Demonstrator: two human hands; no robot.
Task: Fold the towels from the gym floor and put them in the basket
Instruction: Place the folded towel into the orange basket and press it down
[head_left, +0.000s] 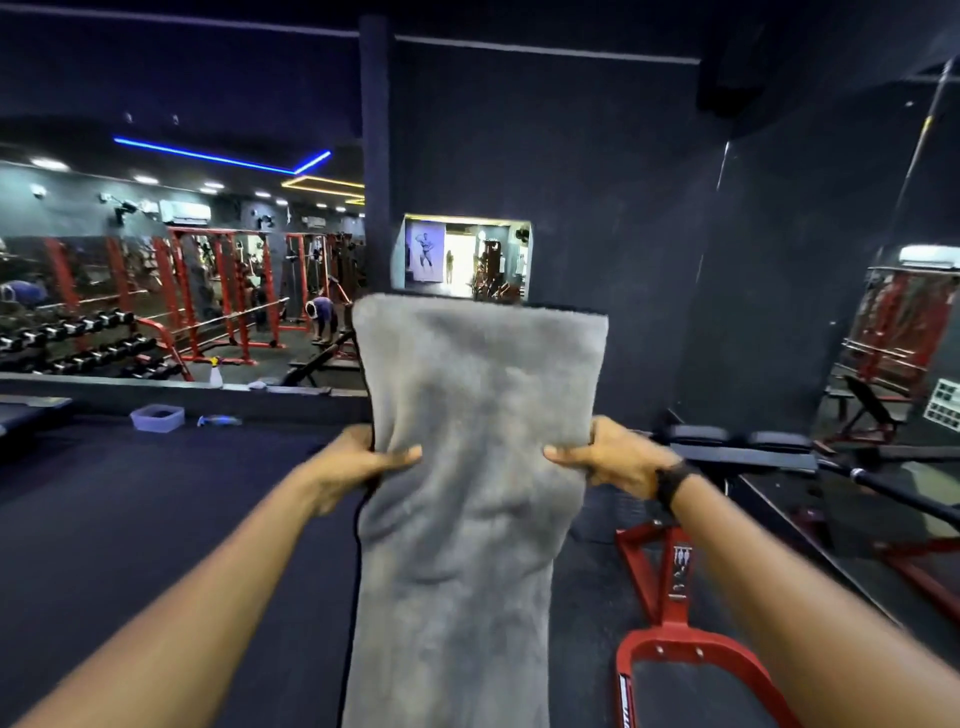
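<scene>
A long grey towel with a dark trim hangs upright in front of me, reaching from chest height down past the bottom of the view. My left hand pinches its left edge about a third of the way down. My right hand, with a dark band on the wrist, pinches the right edge at the same height. The part above my hands stands up flat. A pale plastic basket sits on the floor at the far left by the mirror.
A red metal bench frame stands on the dark floor at my right, with a barbell lying beyond it. Mirrors line the left wall, showing a dumbbell rack and red racks. A spray bottle lies near the basket.
</scene>
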